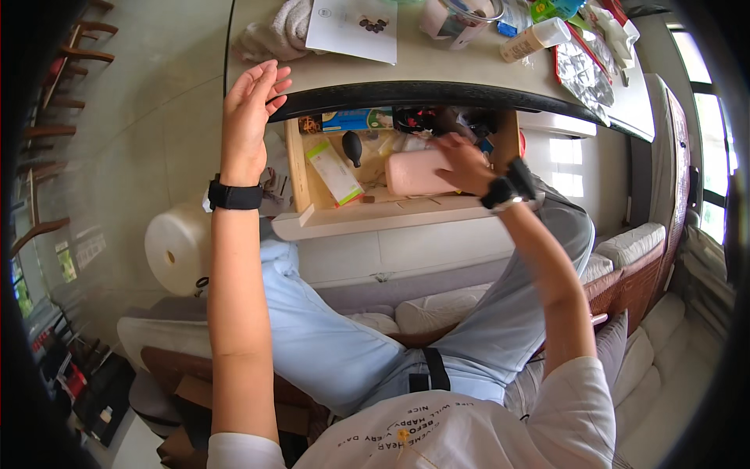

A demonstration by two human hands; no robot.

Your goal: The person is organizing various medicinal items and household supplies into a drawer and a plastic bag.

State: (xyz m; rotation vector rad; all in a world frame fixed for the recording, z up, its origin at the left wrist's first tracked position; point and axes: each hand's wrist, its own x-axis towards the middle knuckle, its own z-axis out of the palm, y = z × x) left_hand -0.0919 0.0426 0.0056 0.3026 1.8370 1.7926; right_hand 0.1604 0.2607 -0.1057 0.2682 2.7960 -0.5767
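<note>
An open wooden drawer (375,210) juts out below the table. Over its right part is my right hand (464,159), slightly blurred, its fingers spread at a pink case (417,174); whether it grips the case I cannot tell. Left of the case lie a black rubber air blower (352,149) and a white and green box (334,172). A blue box (357,119) and dark packets fill the drawer's back. Raised at the table's front edge, my left hand (253,111) holds nothing, fingers loosely bent, just below a rolled grey towel (290,29).
On the tabletop (351,73) are a white printed sheet (354,29), a clear lidded jar (460,20), a white-capped bottle (534,41) and a silver foil pouch (583,76). A white roll (176,252) stands on the floor at left. My knees flank the drawer.
</note>
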